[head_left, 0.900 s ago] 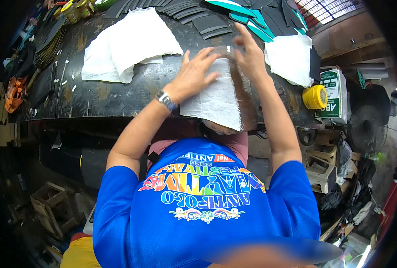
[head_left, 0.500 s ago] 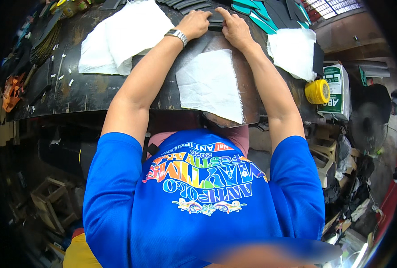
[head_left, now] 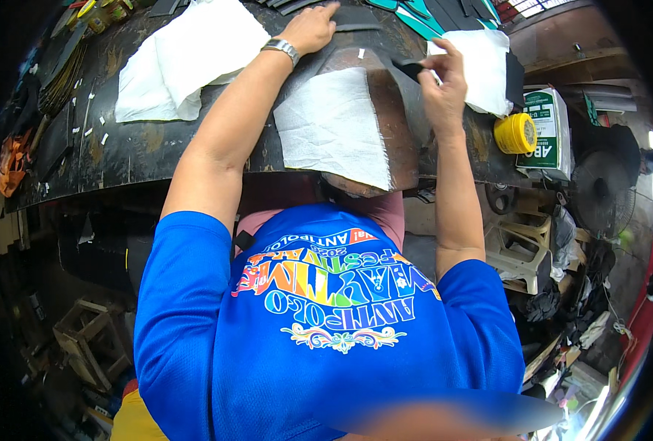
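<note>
At the far side of the dark table, my left hand (head_left: 309, 29) lies with fingers stretched out beside a curved black strip (head_left: 357, 19). Further right, my right hand (head_left: 446, 84) is closed in a pinch on a thin black piece (head_left: 407, 68), held over the table. A small white scrap shows at its fingertips. Between my arms a white cloth (head_left: 334, 125) covers part of a brown board (head_left: 400, 132) that reaches past the near edge. More black strips (head_left: 290, 6) sit in a row beyond my left hand, cut off by the picture's top.
White cloths lie at left (head_left: 187, 55) and right (head_left: 481, 66). Teal and black cut pieces (head_left: 433, 15) are heaped at the far right. A yellow tub (head_left: 516, 134) stands by a green-and-white box (head_left: 546, 128). Small white scraps (head_left: 104, 138) dot the table's left. A fan (head_left: 602, 191) stands at right.
My right hand has moved right and nearer, away from my left hand, and now holds a black piece. A small white scrap now shows on the brown board. My left hand stays near the strips.
</note>
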The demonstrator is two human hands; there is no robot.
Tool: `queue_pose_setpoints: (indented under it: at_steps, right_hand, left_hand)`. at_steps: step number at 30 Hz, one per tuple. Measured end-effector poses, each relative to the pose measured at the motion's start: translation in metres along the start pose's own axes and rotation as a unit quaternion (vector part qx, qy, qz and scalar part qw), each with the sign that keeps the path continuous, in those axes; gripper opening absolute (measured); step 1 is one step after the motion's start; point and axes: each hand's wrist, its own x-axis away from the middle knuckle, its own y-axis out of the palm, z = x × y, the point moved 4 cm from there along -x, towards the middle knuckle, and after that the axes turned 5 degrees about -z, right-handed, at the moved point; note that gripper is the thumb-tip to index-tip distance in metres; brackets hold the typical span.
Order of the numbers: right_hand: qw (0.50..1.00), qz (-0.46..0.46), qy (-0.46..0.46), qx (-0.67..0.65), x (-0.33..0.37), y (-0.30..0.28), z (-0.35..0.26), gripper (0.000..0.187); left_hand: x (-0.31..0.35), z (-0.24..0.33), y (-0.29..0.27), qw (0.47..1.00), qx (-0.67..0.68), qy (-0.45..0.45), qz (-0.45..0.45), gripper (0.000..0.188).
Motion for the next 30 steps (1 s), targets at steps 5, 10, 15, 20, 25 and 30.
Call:
queue_pose_setpoints:
  at_steps: [5, 10, 15, 20, 25, 30]
  right_hand:
    - [0.993, -0.098, 0.043, -0.047, 0.012, -0.041, -0.031, 0.063]
    - [0.972, -0.190, 0.052, -0.132, 0.020, -0.040, -0.048, 0.060]
    - [0.847, -0.026, 0.121, -0.517, 0.018, -0.021, -0.047, 0.069]
    - [0.765, 0.008, 0.308, -0.565, 0.066, 0.030, -0.047, 0.078]
    - [0.676, 0.070, 0.314, -0.663, 0.070, 0.024, -0.028, 0.075]
    - [0.731, 0.070, 0.291, -0.613, 0.067, 0.021, -0.031, 0.078]
  left_hand:
    - [0.012, 0.060, -0.063, 0.993, 0.081, -0.050, 0.067, 0.034]
    - [0.061, 0.162, -0.089, 0.956, 0.246, 0.117, -0.106, 0.039]
    - [0.084, 0.164, -0.083, 0.892, 0.437, -0.111, -0.037, 0.033]
    - [0.110, 0.172, -0.064, 0.837, 0.530, -0.138, -0.010, 0.029]
    - [0.113, 0.166, -0.066, 0.801, 0.565, -0.155, 0.125, 0.031]
    - [0.118, 0.187, -0.065, 0.836, 0.538, -0.109, -0.004, 0.045]
